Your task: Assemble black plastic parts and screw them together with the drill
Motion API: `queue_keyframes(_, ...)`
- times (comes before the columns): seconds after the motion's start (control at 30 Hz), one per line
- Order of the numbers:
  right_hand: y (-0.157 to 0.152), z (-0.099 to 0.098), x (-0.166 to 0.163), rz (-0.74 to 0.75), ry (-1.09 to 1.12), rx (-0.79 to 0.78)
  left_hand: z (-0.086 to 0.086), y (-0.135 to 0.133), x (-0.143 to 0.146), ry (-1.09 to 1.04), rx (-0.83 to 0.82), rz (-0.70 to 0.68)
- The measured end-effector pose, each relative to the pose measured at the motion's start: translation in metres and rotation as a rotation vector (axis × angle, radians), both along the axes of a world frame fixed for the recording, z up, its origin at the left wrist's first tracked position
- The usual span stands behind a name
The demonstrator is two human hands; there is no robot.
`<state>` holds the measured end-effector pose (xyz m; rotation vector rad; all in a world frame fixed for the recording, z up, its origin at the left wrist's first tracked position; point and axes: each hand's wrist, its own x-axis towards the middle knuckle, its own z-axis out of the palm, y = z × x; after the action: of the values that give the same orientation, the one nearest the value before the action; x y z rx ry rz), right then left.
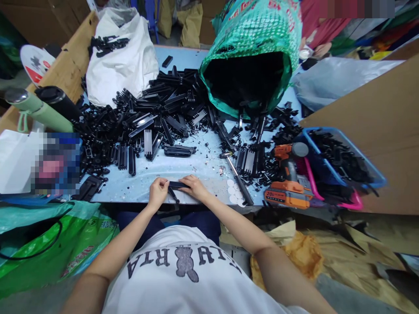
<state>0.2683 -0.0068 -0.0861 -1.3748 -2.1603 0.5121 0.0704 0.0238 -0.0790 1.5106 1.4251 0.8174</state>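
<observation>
At the table's near edge, a flat black plastic part (177, 185) is held level between my two hands. My left hand (159, 192) pinches its left end, and my right hand (194, 186) has its fingers closed on the right end. A thin black arm (173, 195) slants down from beneath the part near my left fingers; whether it is joined on I cannot tell. Just beyond my hands lies a stack of similar black parts (178, 150). To the right of my right hand rest a hammer (237, 179) and several white round stickers (233, 190).
A large heap of black parts (140, 113) covers the table's back. A green woven sack (252, 39) opens toward me. On the right stand an orange cordless drill (288, 174) and a blue bin (340, 152). Bottles (46, 111) stand at left. Another person's hand (322, 50) shows far right.
</observation>
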Motion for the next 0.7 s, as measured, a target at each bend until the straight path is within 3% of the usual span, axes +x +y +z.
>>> queue_keyframes(0.13, -0.002, 0.007, -0.004, 0.020, -0.015, -0.018, -0.001, 0.001, 0.001, -0.147, -0.141, 0.066)
queue_keyframes(0.23, 0.000, 0.020, 0.015, 0.039, -0.020, -0.031, -0.002, 0.002, -0.001, -0.247, -0.215, 0.154)
queue_keyframes(0.33, 0.019, 0.040, 0.068, -0.246, 0.007, 0.032, 0.004, 0.003, -0.004, -0.129, -0.169, 0.110)
queue_keyframes(0.43, 0.061, 0.062, 0.131, -0.692, 0.002, 0.122, 0.017, 0.002, 0.002, 0.261, 0.228, -0.072)
queue_keyframes(0.5, 0.096, 0.073, 0.161, -0.931, -0.153, 0.062, 0.025, 0.001, 0.015, 0.444, 0.465, -0.358)
queue_keyframes(0.6, 0.138, 0.078, 0.174, -1.047, -0.354, -0.217, 0.028, 0.002, 0.037, 0.568, 0.502, -0.766)
queue_keyframes(0.7, 0.154, 0.074, 0.164, -1.040, -0.410, -0.283, 0.024, 0.006, 0.045, 0.663, 0.498, -0.780)
